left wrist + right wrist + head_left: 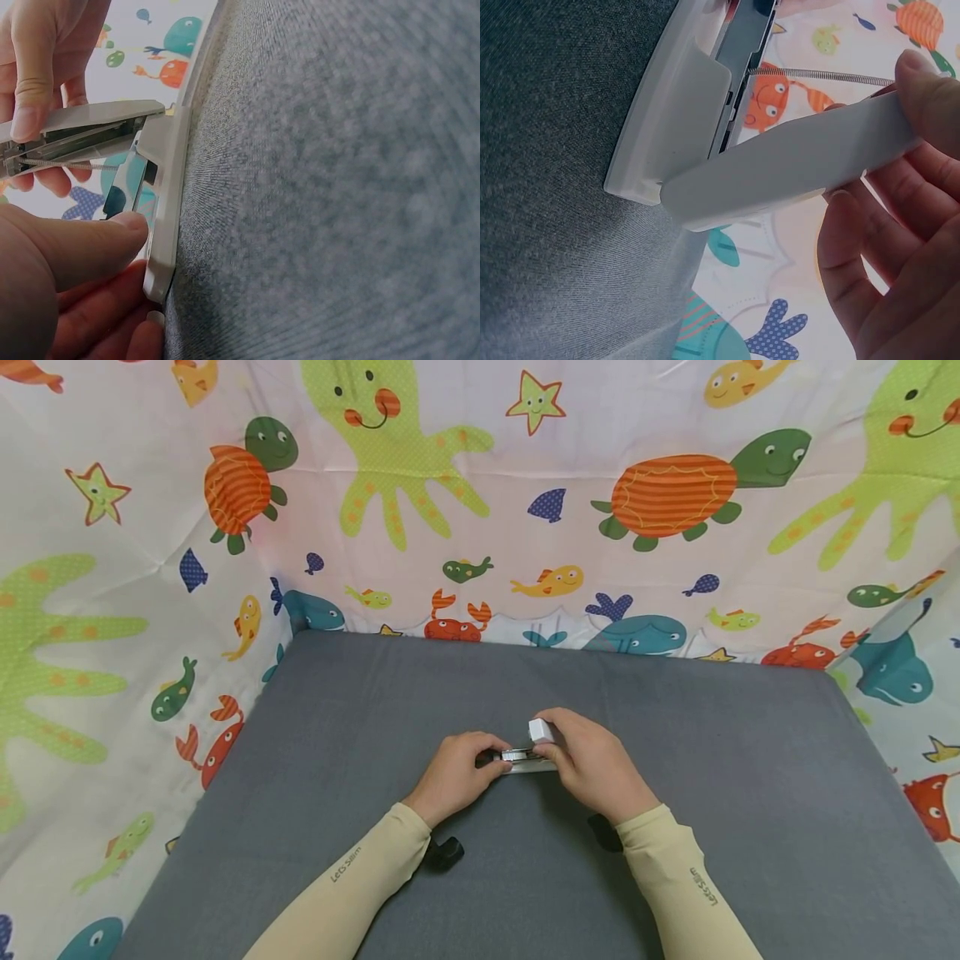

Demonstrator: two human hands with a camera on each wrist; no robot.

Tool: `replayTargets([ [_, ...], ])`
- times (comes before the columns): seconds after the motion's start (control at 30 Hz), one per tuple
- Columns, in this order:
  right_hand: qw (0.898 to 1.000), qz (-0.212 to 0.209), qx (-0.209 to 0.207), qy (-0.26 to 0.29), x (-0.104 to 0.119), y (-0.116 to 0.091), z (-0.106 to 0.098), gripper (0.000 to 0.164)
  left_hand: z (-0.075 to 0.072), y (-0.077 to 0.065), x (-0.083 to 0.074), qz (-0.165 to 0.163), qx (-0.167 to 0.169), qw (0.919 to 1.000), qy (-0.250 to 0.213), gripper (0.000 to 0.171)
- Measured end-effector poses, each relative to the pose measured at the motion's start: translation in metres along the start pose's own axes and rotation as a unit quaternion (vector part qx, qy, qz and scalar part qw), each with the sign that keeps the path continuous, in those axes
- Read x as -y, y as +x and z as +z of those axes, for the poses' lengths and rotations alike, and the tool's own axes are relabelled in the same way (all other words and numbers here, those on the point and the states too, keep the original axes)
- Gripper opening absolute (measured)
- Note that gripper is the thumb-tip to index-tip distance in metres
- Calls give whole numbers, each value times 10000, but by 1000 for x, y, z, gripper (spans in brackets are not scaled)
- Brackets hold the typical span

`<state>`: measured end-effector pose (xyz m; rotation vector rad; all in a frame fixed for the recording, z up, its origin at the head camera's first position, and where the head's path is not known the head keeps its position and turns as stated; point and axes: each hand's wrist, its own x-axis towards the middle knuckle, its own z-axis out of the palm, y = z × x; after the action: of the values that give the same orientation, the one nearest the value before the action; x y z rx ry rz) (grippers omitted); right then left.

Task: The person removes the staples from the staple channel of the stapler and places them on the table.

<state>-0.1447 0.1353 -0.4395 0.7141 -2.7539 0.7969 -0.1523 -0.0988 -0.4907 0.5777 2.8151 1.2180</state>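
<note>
A white stapler (pixel 531 767) lies hinged wide apart on the grey cloth, its base flat and its top cover (pixel 795 161) raised. My left hand (pixel 456 770) pinches the free end of the base and the metal staple channel (pixel 129 184), thumb on the channel side. With thumb and fingers, my right hand (pixel 596 766) grips the lifted end of the cover. A thin coil spring (pixel 821 75) stretches between the cover and the channel. The cover's underside, facing the left wrist camera, shows metal parts. In the head view, the fingers hide part of the stapler.
Grey cloth (pixel 360 718) covers the tabletop. A curtain (pixel 450 527) printed with sea animals hangs along the back and both sides. Black camera mounts (pixel 444 855) sit under both wrists, below the beige sleeves (pixel 352 885).
</note>
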Motion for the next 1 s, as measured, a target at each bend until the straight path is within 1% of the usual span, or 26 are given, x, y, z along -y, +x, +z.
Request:
replayTargets([
  [0.47, 9998, 149, 109, 117, -3, 1, -3, 35, 1, 0, 2, -24, -40, 10000, -7, 21],
  [1.0, 9989, 306, 190, 298, -6, 1, -12, 33, 0, 1, 0, -139, -26, 9999, -31, 21],
])
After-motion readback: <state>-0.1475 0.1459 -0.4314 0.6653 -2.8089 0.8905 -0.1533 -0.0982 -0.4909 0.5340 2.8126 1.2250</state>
